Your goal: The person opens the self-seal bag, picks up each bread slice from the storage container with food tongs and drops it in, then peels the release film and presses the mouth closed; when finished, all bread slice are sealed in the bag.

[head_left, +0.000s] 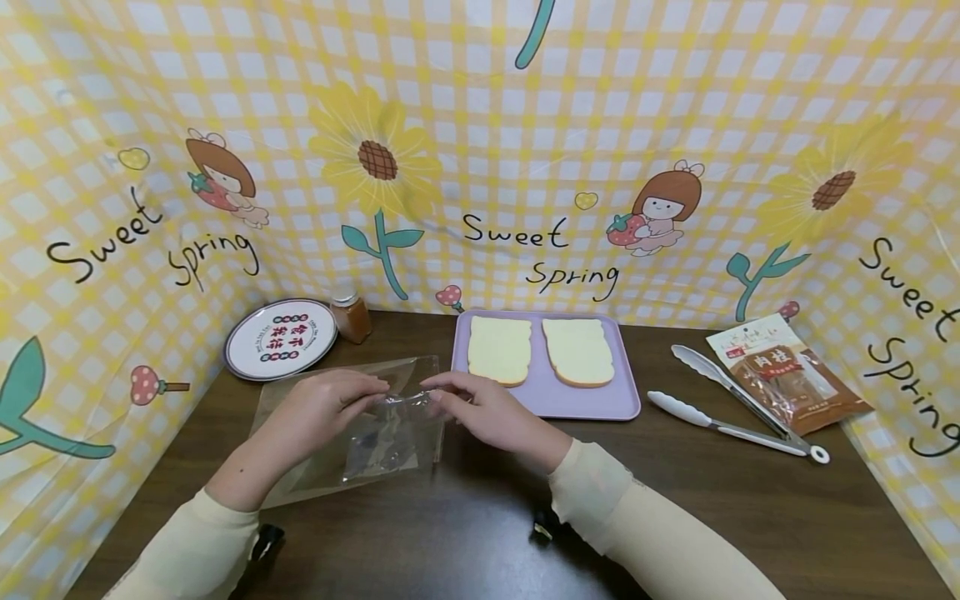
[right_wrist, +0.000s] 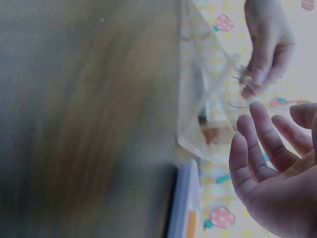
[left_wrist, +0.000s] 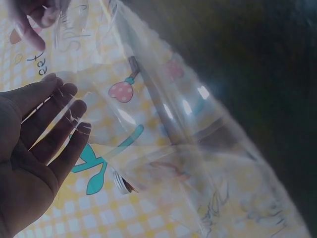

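A clear plastic bag [head_left: 382, 446] hangs below both hands, over a larger clear sheet or bag [head_left: 315, 475] near the table. My left hand [head_left: 318, 408] pinches the bag's upper edge between thumb and fingers; in the left wrist view the see-through film [left_wrist: 148, 119] spreads out from those fingertips. Facing it, my right hand [head_left: 487, 412] has its fingertips right at the bag's upper edge in the head view. In the right wrist view that right hand [right_wrist: 277, 173] shows loosely bent fingers with the thumb apart, while the left hand [right_wrist: 270, 54] pinches film above it.
A lilac tray [head_left: 585, 406] bears two bread slices [head_left: 500, 350]. To the left stand a decorated plate [head_left: 251, 342] and a spice jar [head_left: 351, 318]. At right lie tongs [head_left: 720, 427] and a brown-and-white food packet [head_left: 795, 379]. Checked cloth [head_left: 517, 150] walls the table.
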`<state>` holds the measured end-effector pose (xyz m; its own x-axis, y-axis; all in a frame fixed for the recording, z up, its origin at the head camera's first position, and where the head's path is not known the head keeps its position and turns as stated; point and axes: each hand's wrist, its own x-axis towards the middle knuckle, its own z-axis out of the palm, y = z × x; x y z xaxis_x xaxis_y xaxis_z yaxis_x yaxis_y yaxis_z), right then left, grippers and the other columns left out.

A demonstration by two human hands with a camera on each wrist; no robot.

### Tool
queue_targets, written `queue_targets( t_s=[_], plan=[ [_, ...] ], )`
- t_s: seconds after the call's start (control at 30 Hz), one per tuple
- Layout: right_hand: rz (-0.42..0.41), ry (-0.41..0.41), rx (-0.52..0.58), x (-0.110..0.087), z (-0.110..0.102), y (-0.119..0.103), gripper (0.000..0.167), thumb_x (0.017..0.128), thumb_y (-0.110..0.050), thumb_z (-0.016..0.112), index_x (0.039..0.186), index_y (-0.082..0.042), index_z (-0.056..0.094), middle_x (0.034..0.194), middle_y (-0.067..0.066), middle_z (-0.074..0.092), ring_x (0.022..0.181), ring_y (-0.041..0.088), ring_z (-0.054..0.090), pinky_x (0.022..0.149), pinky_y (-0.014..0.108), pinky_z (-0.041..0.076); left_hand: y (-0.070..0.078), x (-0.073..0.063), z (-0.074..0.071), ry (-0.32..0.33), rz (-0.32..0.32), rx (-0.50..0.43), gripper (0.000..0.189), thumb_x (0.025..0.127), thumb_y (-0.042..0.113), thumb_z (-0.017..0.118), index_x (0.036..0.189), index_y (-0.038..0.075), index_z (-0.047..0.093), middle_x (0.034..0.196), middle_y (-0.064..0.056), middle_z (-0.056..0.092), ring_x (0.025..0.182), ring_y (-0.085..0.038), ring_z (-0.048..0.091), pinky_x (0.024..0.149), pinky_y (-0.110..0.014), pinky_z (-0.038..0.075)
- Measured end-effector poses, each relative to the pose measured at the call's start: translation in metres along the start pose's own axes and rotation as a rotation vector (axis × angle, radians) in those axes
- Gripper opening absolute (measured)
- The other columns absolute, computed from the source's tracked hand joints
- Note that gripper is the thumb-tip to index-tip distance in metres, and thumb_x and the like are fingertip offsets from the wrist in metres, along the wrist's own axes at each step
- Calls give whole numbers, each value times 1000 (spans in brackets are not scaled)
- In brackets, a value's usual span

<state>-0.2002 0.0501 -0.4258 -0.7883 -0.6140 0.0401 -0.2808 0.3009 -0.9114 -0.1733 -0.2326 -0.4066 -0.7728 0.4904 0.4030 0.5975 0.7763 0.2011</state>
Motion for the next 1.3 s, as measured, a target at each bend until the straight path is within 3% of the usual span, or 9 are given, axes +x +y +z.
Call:
queue_targets(
  t_s=[0.13,0.33,0.6,0.87,1.0,1.13,1.2,1.3],
  plan=[
    [17,36,17,-13,-17,-2,36,114,-33,54,145,-19,66,112,9,79,106,31,75,94,54,65,-1,0,0,-5,4,11,20,97,12,79,116,16,84,113,0,84,105,-23,80,93,-48,65],
    [35,93,-15,-34,-43,0,34,114,-32,53,144,-21,65,111,7,79,101,19,73,93,44,64,-2,0,-1,5,18,21,21,96,13,80,116,17,84,110,1,84,100,-20,81,90,-46,66],
    [17,165,-32,-62,-82,-2,34,115,-25,51,145,-13,63,111,20,77,98,36,73,87,42,65,-2,-1,-2,18,37,23,23,95,10,80,117,16,84,107,0,85,95,-19,81,85,-45,67],
    [25,254,-75,-85,-115,4,38,114,-21,53,150,-10,58,110,22,77,91,22,74,81,34,66,-3,-3,-3,37,47,17,23,93,8,81,115,15,84,106,0,85,95,-20,81,85,-45,67],
    [53,317,-198,-98,-132,10,42,113,-24,56,153,-12,55,112,19,77,90,19,74,78,31,65,-2,-4,-5,33,46,15,23,93,8,81,115,14,84,106,1,85,95,-20,81,85,-45,67],
    [28,423,-456,-114,-154,21,50,110,-22,63,157,-10,50,110,14,78,90,21,74,75,26,61,-3,-6,-6,35,46,20,23,93,8,81,115,15,84,106,1,85,95,-20,82,85,-45,67],
    [36,470,-591,-123,-167,28,58,109,-23,65,160,-7,44,109,13,78,88,22,74,74,30,61,-4,-6,-5,38,51,27,23,93,8,82,114,16,84,106,1,85,95,-20,82,85,-44,67],
    [144,476,-713,-139,-189,40,76,109,-36,64,167,-2,28,119,23,72,90,30,73,78,45,62,-4,-7,-5,36,53,29,23,92,8,82,113,16,85,106,1,85,95,-19,82,83,-43,68]
  ],
)
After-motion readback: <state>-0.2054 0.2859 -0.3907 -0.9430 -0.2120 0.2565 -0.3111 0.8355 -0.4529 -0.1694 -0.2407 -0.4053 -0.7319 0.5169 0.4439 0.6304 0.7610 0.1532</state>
